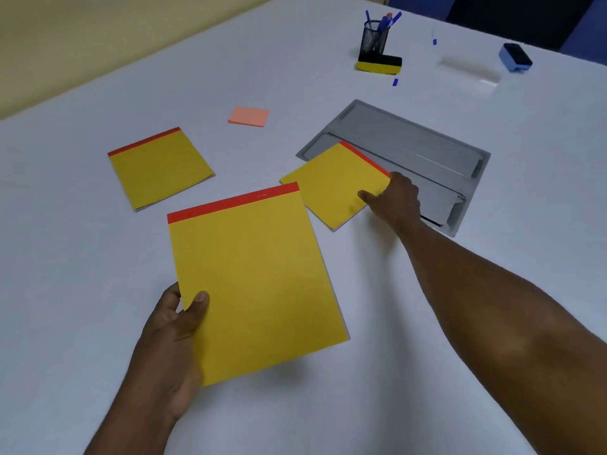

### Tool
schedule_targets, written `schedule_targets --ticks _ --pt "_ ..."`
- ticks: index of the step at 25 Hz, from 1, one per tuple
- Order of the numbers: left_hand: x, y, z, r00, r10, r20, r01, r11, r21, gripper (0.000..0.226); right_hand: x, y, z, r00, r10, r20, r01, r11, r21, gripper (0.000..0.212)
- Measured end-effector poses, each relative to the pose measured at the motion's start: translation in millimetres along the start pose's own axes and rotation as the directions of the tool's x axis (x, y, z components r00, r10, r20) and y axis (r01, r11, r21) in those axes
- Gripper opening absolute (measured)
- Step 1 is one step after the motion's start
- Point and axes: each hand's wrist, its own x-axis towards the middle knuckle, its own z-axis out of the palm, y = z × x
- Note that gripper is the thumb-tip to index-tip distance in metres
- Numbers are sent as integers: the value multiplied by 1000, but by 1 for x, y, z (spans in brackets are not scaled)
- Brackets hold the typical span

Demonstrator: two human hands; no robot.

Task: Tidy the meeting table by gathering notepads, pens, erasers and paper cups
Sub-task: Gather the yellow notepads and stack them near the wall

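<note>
- Head view: you look down on a white table (98, 274) with both your bare arms reaching forward.
- Your left hand (170, 326) pinches the near left corner of a large yellow notepad (253, 277), thumb on top and fingers underneath; the pad seems lifted slightly off the table.
- Your right hand (394, 198) reaches further out and grips the right corner of a smaller yellow notepad (331, 185), fingers curled onto its edge.
- That smaller pad lies partly on the near edge of a grey tray (427, 139), which sits just beyond your right hand.
- A third yellow notepad (161, 167) lies flat beyond your left hand, untouched, with a pink sticky-note block (249, 116) further beyond it.
- Far past your right hand stand a mesh pen holder (374, 36) with blue pens, a yellow and black eraser (379, 64) touching its base, and a blue eraser (515, 57) off to the right. No paper cup is clearly visible.
- Step in hand, as it appears: gathering the notepads, two now gripped.
- Next move likely calls for drawing the smaller pad onto the large one, then collecting the third.
</note>
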Motion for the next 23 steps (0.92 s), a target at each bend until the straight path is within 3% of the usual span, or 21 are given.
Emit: schedule_targets --ticks 4,8,11,13,15,16,19,21,23 --pt "22 -6 -5 1000 -13 11 13 1000 6 27 48 9 17 991 48 127 -16 972 -236 101" --pt "29 -14 -8 999 -32 -1 32 999 12 26 71 14 14 982 60 178 1 946 -324 117" --pt "27 -19 -5 998 -62 -4 62 997 36 32 68 16 8 967 173 186 -108 942 -316 123" --pt "24 -25 -2 997 -81 -12 82 995 56 32 55 19 3 962 181 204 -139 969 -206 98" --pt "16 -29 2 994 -109 -18 110 991 72 29 27 22 0 967 163 194 -181 980 82 57" --pt "9 -30 3 992 -121 -22 123 989 83 27 6 23 -3 968 179 174 -222 936 272 42" --pt "-15 -30 7 987 -154 -43 158 981 115 19 -71 21 -11 936 302 183 -336 597 728 22" --pt "-39 -29 6 984 -169 -56 175 975 139 17 -129 22 -31 917 356 180 -327 411 851 19" --pt "-66 -28 3 984 -170 -55 177 971 163 17 -181 30 -62 903 410 130 -283 339 897 16"
